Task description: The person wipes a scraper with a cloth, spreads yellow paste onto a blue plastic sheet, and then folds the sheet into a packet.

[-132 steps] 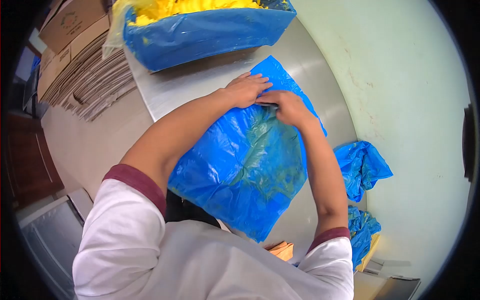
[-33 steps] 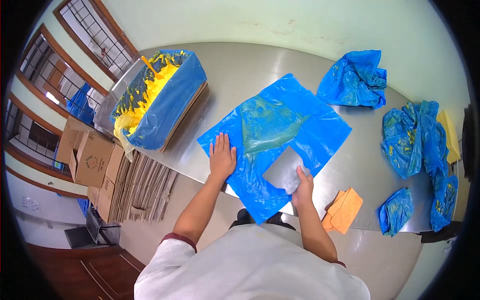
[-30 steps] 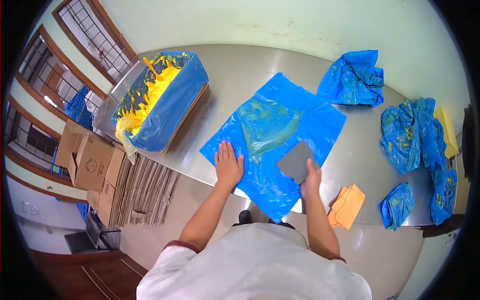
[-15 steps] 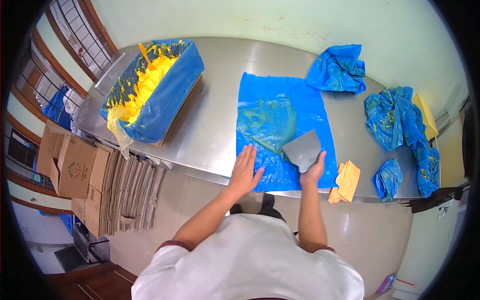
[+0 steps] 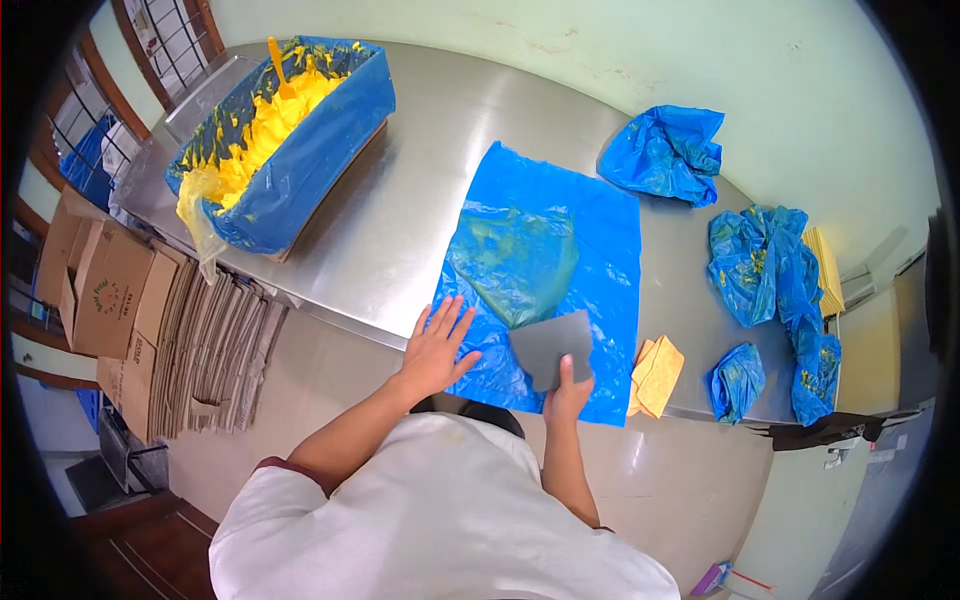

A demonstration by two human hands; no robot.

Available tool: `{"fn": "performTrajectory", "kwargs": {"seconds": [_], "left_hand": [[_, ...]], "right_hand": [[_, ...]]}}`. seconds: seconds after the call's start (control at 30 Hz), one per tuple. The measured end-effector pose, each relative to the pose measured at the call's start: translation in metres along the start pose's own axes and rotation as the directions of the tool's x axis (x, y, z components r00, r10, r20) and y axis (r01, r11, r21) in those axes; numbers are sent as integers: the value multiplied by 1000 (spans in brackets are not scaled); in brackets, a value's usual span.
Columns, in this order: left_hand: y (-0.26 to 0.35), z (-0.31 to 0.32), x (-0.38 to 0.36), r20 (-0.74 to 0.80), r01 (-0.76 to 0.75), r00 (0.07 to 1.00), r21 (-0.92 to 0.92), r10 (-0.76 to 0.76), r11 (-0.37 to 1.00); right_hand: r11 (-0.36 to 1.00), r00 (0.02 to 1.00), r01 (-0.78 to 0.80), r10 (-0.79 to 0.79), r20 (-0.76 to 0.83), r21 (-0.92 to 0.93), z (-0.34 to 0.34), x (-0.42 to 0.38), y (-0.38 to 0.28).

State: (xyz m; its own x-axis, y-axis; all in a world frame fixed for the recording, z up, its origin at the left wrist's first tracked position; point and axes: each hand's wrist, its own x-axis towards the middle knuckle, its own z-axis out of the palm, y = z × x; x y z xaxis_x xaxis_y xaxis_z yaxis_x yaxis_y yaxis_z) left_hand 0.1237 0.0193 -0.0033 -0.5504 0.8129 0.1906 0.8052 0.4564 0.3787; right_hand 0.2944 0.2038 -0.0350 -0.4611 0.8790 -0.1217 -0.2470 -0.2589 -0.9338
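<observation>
A blue plastic bag (image 5: 600, 240) lies spread flat on the metal table, with a greenish-yellow smear showing through its middle. My left hand (image 5: 437, 350) rests on the bag's near left part, fingers stretched out and apart. In my right hand (image 5: 568, 392) is a wide grey scraper (image 5: 548, 345), the thumb laid along its face. The scraper's blade overlaps the lower tip of the smeared patch. Just right of the bag, a folded orange cloth (image 5: 656, 376) sits at the table's near edge.
At the left of the metal table (image 5: 410, 180) stands a blue-lined box (image 5: 320, 165) of yellow paste with an orange spatula (image 5: 278, 65) in it. Crumpled blue bags (image 5: 665, 155) lie along the back and right. Flattened cardboard (image 5: 215, 350) is stacked at the left.
The view has shifted and turned slightly. Over the bag, the scraper has come nearer to my body and a little left, and my right thumb now shows on its face. My left hand stays flat.
</observation>
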Motion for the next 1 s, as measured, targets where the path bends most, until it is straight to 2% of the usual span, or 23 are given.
{"fn": "performTrajectory", "kwargs": {"seconds": [0.07, 0.2, 0.3, 0.4, 0.5, 0.53, 0.57, 0.6, 0.63, 0.67, 0.7, 0.73, 0.77, 0.83, 0.87, 0.93, 0.97, 1.0], "left_hand": [[-3, -2, -9, -19, -7, 1000, -61, 6, 998], [-6, -2, -20, -6, 19, 1000, -95, -20, 995], [-5, 5, -26, -13, 47, 999, -5, -47, 999], [5, -15, -21, -53, 65, 996, -99, -70, 993], [-6, -42, 5, 3, 88, 996, -261, -91, 961], [-17, -47, 28, -157, -24, 987, -274, -20, 962], [-29, -53, 58, -229, -20, 972, -304, -52, 953], [-40, -59, 92, -294, -18, 952, -335, -87, 942], [-54, -58, 130, -319, 17, 937, -372, -145, 928], [-71, -50, 169, -253, 102, 943, -396, -216, 912], [-81, -45, 202, -281, 8, 954, -310, -99, 951], [-91, -38, 228, -303, -88, 953, -220, 18, 972], [-103, -23, 250, -181, -162, 975, -176, 130, 971], [-125, -4, 284, 76, -330, 938, -102, 338, 939], [-134, 2, 292, 137, -327, 933, -62, 333, 943], [-140, 6, 298, 270, -328, 910, 9, 313, 945], [-144, 10, 301, 259, -322, 916, 25, 305, 946], [-143, 11, 300, 257, -317, 919, 36, 298, 948]], "right_hand": [[997, 996, -79, 79, 36, -19, -5, -16, 1], [960, 988, -25, 66, 137, -279, -18, -24, 1], [968, 948, -209, 235, 214, -136, -13, -15, -12], [930, 921, -367, 368, 126, -28, -1, -3, -38], [954, 953, -297, 295, 70, 29, 19, 33, -77], [978, 968, -198, 206, 144, -69, 21, 54, -89], [984, 967, -92, 126, 221, -155, 26, 77, -102], [944, 947, 27, 81, 310, -328, 40, 100, -122], [862, 914, 156, 59, 401, -481, 64, 120, -140], [756, 830, 356, 13, 557, -549, 94, 140, -148], [615, 716, 547, 9, 698, -568, 121, 160, -154], [352, 597, 742, 40, 801, -571, 153, 176, -156], [66, 471, 875, 118, 874, -480, 181, 184, -151], [-42, 406, 911, 264, 875, -410, 213, 204, -123], [-88, 378, 925, 334, 863, -371, 224, 214, -108], [-63, 382, 921, 350, 855, -386, 233, 224, -84], [-47, 386, 916, 363, 848, -397, 235, 229, -72], [-118, 484, 861, 493, 723, -495, 242, 226, -68]]}}
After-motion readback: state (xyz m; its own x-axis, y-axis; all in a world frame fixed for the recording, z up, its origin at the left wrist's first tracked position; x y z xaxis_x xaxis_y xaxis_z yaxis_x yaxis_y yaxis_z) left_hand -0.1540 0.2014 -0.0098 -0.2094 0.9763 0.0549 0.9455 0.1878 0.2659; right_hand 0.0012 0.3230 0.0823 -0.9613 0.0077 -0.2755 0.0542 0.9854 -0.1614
